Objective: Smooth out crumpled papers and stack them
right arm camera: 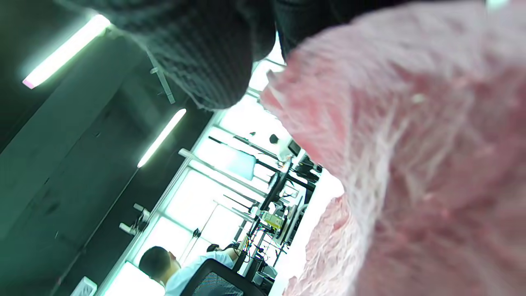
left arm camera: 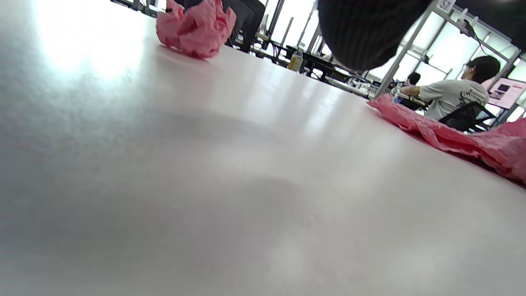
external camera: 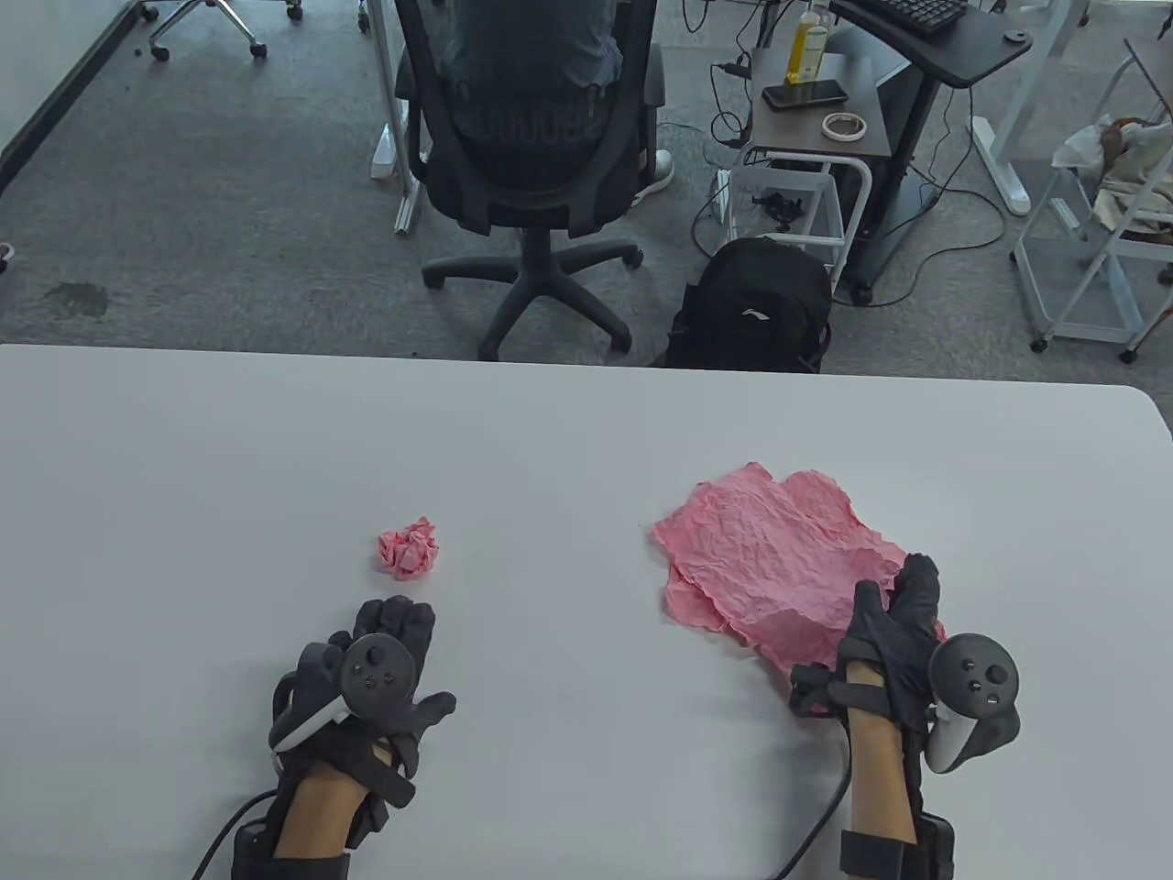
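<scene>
A crumpled pink paper ball (external camera: 410, 547) lies on the white table (external camera: 183, 477), left of centre; it also shows in the left wrist view (left arm camera: 193, 26). A pile of flattened, wrinkled pink sheets (external camera: 774, 559) lies at the right, and its edge shows in the left wrist view (left arm camera: 452, 135). My left hand (external camera: 412, 642) is spread palm down just near of the ball and holds nothing; one fingertip (left arm camera: 361, 28) hangs above the table. My right hand (external camera: 893, 587) rests with its fingers stretched on the pile's near right corner. In the right wrist view the pink paper (right arm camera: 411, 164) fills the frame under a finger (right arm camera: 197, 53).
The table's far edge (external camera: 586, 359) runs across the middle of the table view. Beyond it stand an office chair (external camera: 536, 137) with a person in it, a black backpack (external camera: 756, 307) and a small cart (external camera: 811, 110).
</scene>
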`<state>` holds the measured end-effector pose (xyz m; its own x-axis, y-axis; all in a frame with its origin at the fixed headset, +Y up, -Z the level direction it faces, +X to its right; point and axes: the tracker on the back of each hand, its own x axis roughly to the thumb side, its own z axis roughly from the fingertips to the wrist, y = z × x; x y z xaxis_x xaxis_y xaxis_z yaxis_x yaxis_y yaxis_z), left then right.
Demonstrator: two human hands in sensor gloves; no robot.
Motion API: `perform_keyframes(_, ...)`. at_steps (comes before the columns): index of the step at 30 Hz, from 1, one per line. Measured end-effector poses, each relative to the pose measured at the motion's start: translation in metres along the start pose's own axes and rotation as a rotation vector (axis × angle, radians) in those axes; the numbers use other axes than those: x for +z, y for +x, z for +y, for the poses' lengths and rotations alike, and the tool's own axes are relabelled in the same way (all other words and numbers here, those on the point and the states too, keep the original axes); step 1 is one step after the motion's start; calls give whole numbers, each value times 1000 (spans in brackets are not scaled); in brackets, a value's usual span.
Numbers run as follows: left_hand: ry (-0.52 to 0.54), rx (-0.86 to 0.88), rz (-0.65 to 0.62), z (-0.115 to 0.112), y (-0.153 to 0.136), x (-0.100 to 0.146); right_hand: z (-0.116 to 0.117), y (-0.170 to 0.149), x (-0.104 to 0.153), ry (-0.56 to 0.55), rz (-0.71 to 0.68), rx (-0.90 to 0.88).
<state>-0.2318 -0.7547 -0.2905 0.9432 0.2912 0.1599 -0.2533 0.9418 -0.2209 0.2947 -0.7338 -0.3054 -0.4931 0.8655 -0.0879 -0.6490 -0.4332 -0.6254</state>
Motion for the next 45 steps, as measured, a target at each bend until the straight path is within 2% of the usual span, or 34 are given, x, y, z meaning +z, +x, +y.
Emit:
perform_keyframes(3, 141, 14, 36, 9, -3, 5, -11, 11, 11, -36, -91, 116)
perform_keyframes(8, 319, 79, 135, 32, -5, -12, -11, 33, 22, -66, -250, 181)
perform_keyframes(14, 181, -44, 345, 46, 4, -59, 14, 47, 38, 48, -385, 200)
perform_keyframes(17, 178, -100, 367, 41, 12, -81, 24, 52, 44, 95, -432, 192)
perform_keyframes(19, 139, -139, 416, 33, 14, -93, 28, 52, 47, 116, -437, 194)
perform_keyframes(21, 56, -173, 466, 23, 11, -104, 32, 51, 47, 141, -433, 184)
perform_keyframes(25, 107, -210, 485, 17, 4, -112, 34, 48, 46, 164, -414, 166)
perform_keyframes(29, 148, -271, 449, 25, 4, -107, 38, 51, 50, 196, -442, 141)
perform_keyframes(33, 258, -226, 367, 32, 1, -84, 43, 54, 55, 223, -473, 140)
perform_keyframes(41, 421, -148, 188, 53, 6, -5, 58, 62, 69, 316, -543, 82)
perform_keyframes(45, 523, -34, 117, 46, 14, 27, 71, 72, 86, 392, -610, 33)
